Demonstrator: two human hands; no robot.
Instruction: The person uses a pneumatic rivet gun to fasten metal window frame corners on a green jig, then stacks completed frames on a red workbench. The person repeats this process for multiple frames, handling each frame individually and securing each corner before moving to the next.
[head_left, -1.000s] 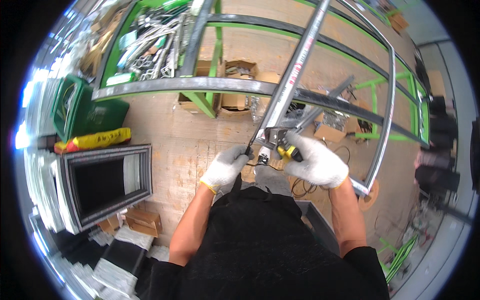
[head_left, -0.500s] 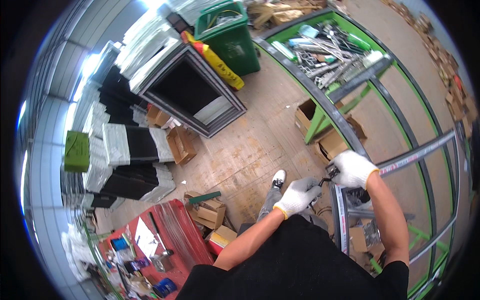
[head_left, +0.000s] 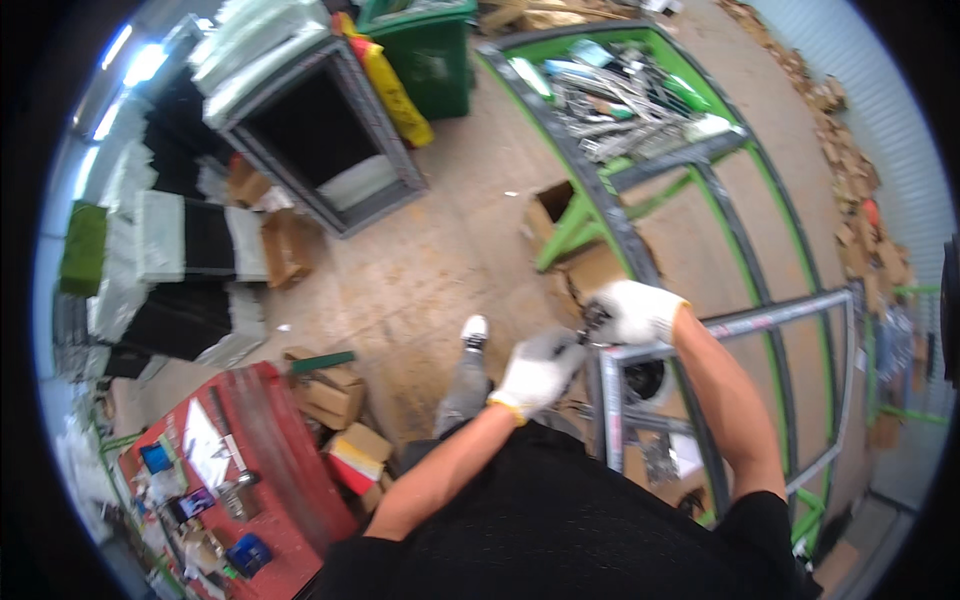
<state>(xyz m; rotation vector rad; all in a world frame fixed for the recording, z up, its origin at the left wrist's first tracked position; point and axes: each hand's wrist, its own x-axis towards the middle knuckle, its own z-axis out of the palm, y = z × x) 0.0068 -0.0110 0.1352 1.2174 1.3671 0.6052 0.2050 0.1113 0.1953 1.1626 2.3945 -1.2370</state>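
Observation:
Both my hands wear white knitted gloves with yellow cuffs. My right hand [head_left: 634, 311] is closed, its fingertips pinching a small dark piece [head_left: 597, 318] too small to name. Just left of it, my left hand [head_left: 540, 372] has its fingers pressed together toward the same spot. Glove and blur hide what they hold, if anything. Below my fingertips lies the corner of a grey metal profile frame [head_left: 612, 400], which rests on a green stand with dark-padded bars [head_left: 735, 230].
Metal fittings [head_left: 625, 100] fill a tray at the stand's far end. An open cardboard box [head_left: 550, 215] sits below. At left are a red table [head_left: 285, 440] with tools, cartons [head_left: 335, 395] and a dark framed panel [head_left: 320, 130]. A green bin [head_left: 425, 65] stands behind.
The view has swung so that the scene sits further left. My hands stay close together, now at the grey frame's corner. The small dark piece remains at my right fingertips.

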